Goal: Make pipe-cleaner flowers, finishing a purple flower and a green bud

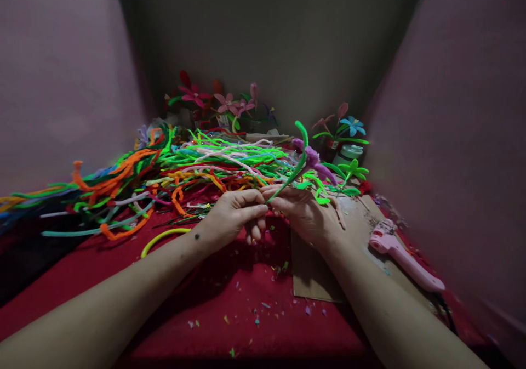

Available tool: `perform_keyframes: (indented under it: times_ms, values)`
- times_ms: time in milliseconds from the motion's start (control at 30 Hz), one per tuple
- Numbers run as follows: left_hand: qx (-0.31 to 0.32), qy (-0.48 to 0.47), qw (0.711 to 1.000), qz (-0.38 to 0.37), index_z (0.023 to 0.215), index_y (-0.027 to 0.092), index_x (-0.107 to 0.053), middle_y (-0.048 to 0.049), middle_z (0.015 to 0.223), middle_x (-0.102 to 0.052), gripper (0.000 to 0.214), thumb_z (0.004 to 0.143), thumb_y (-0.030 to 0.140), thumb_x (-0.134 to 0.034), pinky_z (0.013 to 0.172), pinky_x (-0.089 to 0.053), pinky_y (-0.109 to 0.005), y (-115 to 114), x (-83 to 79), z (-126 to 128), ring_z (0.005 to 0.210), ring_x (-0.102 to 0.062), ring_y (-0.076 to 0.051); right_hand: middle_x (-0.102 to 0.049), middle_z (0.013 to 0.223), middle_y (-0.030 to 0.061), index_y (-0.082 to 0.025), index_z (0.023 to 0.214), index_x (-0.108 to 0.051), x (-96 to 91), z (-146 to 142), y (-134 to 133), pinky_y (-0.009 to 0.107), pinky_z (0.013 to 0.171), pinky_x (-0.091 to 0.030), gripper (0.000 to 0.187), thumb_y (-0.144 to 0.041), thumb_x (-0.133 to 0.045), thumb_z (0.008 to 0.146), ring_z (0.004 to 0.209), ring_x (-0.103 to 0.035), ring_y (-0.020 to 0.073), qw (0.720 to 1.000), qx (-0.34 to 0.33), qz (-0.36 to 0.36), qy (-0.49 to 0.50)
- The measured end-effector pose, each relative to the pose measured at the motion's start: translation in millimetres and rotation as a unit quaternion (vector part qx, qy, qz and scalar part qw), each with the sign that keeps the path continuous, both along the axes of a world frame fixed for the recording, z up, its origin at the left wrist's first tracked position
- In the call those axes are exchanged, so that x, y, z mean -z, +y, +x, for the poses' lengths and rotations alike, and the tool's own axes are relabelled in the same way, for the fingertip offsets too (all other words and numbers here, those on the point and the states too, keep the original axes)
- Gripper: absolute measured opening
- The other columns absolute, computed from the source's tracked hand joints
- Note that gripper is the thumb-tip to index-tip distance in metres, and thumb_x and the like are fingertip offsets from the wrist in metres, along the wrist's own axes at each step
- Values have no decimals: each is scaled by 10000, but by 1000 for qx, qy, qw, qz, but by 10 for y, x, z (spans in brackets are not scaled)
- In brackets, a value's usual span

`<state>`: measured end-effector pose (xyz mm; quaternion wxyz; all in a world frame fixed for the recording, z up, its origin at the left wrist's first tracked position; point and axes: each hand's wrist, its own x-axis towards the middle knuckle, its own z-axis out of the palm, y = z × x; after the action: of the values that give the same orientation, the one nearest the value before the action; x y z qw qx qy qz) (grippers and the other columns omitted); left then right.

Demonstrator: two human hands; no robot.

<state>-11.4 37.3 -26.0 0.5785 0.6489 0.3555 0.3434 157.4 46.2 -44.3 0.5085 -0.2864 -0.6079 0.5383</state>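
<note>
Dim corner, dull walls, red cloth over the work surface. A big pile of loose pipe cleaners in many colours covers the back left, and a brown card lies under the right wrist. Left hand and right hand meet at centre, fingertips of both pinched on the low end of a green stem. It rises tilted up and right, above the pile's near edge. A pink glue gun lies on the right, apart from both hands. Finished flowers stand at the back wall. A purple bloom sits near the stem's top, below a green hook. Cut scraps dot the cloth. Risks, as judged: the grip is only at the stem's base, so the top-heavy stem could bend or twist and the bloom slip; the hook could snag in the pile; the right forearm could knock the glue gun; poor light makes wire ends hard to see, so a poke is possible.
</note>
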Motion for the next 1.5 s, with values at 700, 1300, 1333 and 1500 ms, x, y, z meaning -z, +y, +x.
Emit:
perform_keyframes:
  times_ms: [700, 1300, 1333, 1500]
  values:
    - [172, -191, 945, -204, 750, 108, -580, 3, 536, -622, 149, 791, 251, -585, 222, -358, -144, 29, 93, -42, 249, -452, -63, -678, 1050, 6, -292, 796, -741, -87, 24, -63, 417, 918, -432, 122, -289, -719, 675, 1042, -576, 232, 998, -21, 55, 15]
    - [-60, 50, 994, 80, 740, 159, -539, 34, 525, -568, 120, 816, 249, -512, 387, -424, -185, -44, 26, 30, 411, -555, -100, -705, 966, 0, -266, 890, -732, -26, -6, -2, 377, 948, -394, 176, -238, -671, 728, 1017, -594, 219, 991, 81, 84, -72]
    - [-41, 27, 998, 34, 740, 161, -520, 31, 532, -579, 125, 813, 262, -519, 370, -432, -189, -42, 4, 30, 407, -568, -109, -705, 971, -1, -268, 907, -729, -25, 6, 3, 376, 943, -399, 191, -233, -669, 730, 1010, -599, 218, 993, 66, 79, -64]
    - [41, -50, 996, -60, 716, 146, -515, 13, 562, -615, 155, 795, 266, -572, 339, -454, -187, 2, -6, -8, 394, -577, -109, -710, 966, 4, -282, 932, -726, -23, 68, 42, 391, 912, -418, 227, -236, -686, 713, 979, -615, 225, 997, 21, 66, -36]
